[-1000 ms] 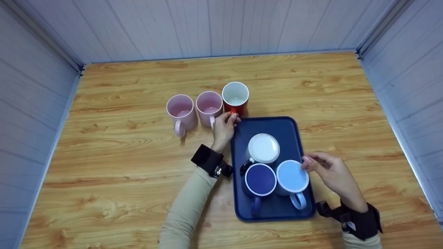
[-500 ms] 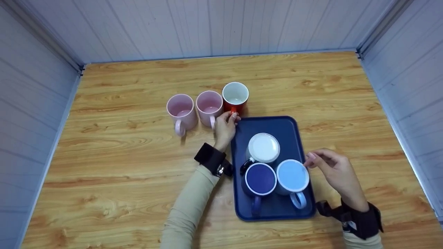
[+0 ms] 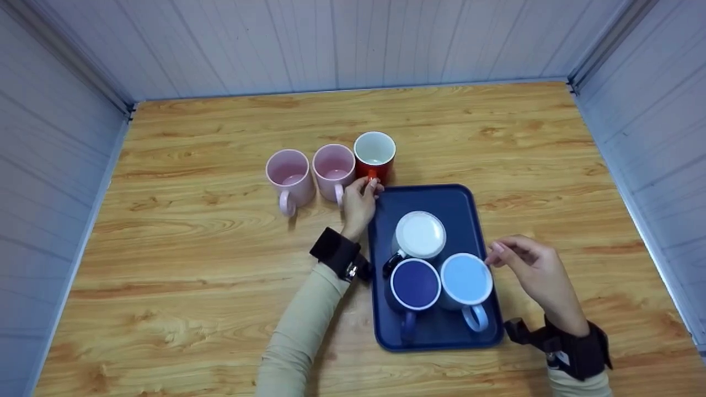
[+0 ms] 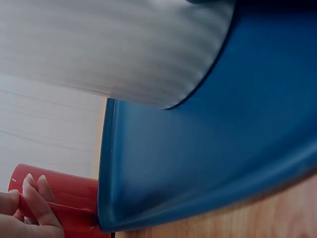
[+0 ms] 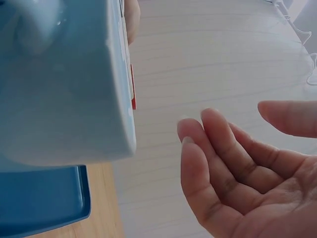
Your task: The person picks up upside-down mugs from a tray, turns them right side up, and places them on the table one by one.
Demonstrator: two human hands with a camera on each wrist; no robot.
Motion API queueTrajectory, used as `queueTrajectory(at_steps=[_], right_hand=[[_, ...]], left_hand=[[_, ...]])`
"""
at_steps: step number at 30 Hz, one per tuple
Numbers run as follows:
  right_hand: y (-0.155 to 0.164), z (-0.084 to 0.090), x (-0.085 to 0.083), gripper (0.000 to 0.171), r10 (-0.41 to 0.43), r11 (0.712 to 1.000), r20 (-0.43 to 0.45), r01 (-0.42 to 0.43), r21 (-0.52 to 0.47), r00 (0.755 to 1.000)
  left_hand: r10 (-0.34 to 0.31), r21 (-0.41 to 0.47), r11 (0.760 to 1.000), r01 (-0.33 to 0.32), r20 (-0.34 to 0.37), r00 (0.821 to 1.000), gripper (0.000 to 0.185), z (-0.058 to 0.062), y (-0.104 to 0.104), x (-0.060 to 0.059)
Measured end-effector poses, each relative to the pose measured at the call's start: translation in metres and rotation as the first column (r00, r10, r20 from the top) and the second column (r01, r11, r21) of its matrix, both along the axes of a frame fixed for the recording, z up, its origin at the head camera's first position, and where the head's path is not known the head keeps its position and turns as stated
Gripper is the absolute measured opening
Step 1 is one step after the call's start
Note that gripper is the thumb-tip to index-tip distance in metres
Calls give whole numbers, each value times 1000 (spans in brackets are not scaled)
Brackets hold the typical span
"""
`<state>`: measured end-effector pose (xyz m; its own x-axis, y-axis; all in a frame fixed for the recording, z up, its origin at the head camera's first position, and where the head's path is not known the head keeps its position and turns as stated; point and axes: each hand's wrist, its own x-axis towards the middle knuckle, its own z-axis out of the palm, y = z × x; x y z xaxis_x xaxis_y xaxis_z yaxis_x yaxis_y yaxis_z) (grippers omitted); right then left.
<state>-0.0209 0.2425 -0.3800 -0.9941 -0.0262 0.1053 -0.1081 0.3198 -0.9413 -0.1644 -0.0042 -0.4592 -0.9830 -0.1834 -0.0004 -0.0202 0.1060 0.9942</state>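
Red mug's handle [image 3: 371, 175] seemingly within left grip [image 3: 359, 199]

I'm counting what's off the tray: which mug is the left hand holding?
The red mug, rightmost of the three on the table. The left hand pinches its handle; the two pink mugs beside it go untouched.

Beige long sleeves [image 3: 300, 331], with a black strap-on camera band [image 3: 337, 255] at each wrist.

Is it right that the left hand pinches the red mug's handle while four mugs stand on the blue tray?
Not quite: the blue tray carries three mugs, not four, as the head view shows: a white mug, a dark blue mug and a light blue mug. The left hand does pinch the handle of the red mug.
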Motion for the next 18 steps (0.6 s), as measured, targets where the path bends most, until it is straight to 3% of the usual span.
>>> queueTrajectory(at_steps=[18], right_hand=[[1,0,-3,9,16,1000,12,-16,12,1000]], left_hand=[[-86,113,990,82,31,996,20,-1,-1,-2]])
